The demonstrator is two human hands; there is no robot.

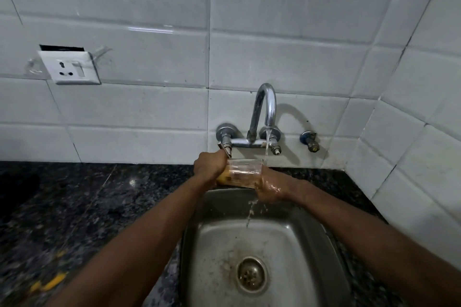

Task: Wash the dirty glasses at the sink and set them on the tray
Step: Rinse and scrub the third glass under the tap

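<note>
Nearest is the square stainless steel sink [299, 244], and both hands are over its far edge. The right hand [270, 188], wet and shiny, has its fingers wrapped around the right end of a clear drinking glass [245, 173]. The left hand [210, 166] is closed at the left end of the glass, together with something yellow [222, 177], perhaps a sponge; how much it grips the glass itself I cannot tell. The glass lies on its side, its long axis running left to right between the two hands; which end is the mouth is not clear. Wet glass is light and stiff, but slippery and fragile, so I think a full wrap around the body is safest. Just beyond the fingers, a curved chrome tap [265, 107] pours water [267, 147] onto the right end.
</note>
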